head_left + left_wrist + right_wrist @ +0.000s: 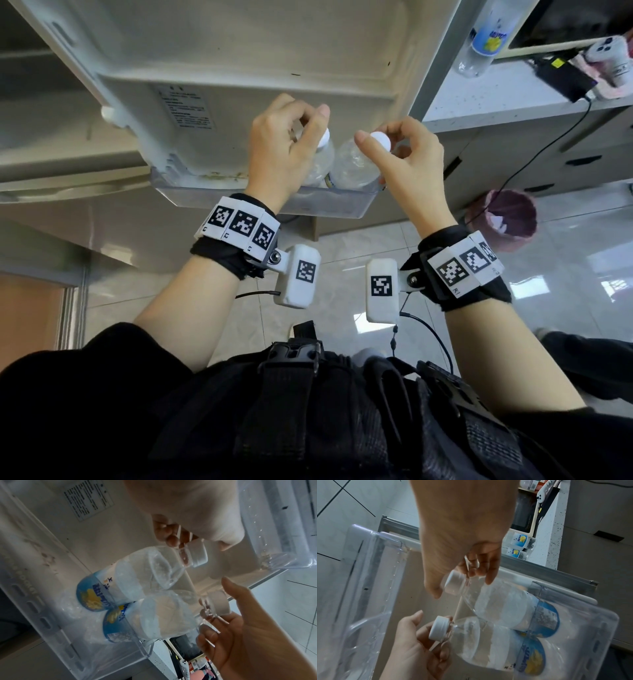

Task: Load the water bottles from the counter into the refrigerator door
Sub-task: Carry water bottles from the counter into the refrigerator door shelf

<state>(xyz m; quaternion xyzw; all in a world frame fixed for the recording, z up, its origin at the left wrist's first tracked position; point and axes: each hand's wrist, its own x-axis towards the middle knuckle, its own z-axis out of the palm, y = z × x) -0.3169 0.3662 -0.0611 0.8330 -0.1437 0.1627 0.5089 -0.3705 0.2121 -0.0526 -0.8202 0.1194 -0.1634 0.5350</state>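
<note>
Two clear water bottles with white caps and blue-yellow labels stand side by side in the clear door shelf (329, 205) of the open refrigerator door. My left hand (310, 118) has its fingers curled round the neck of the left bottle (322, 161), its thumb just off the cap. Curled the same way, my right hand (376, 132) holds the neck of the right bottle (352, 168), thumb beside its cap. The left wrist view shows the left bottle (137, 572) above the right bottle (159, 618). Another bottle (489, 34) stands on the counter (479, 99).
A second clear shelf (274, 520) sits higher on the door. On the counter lie a white controller (606, 51) and a black device with a cable hanging over the edge. A pink waste bin (503, 219) stands on the tiled floor to the right.
</note>
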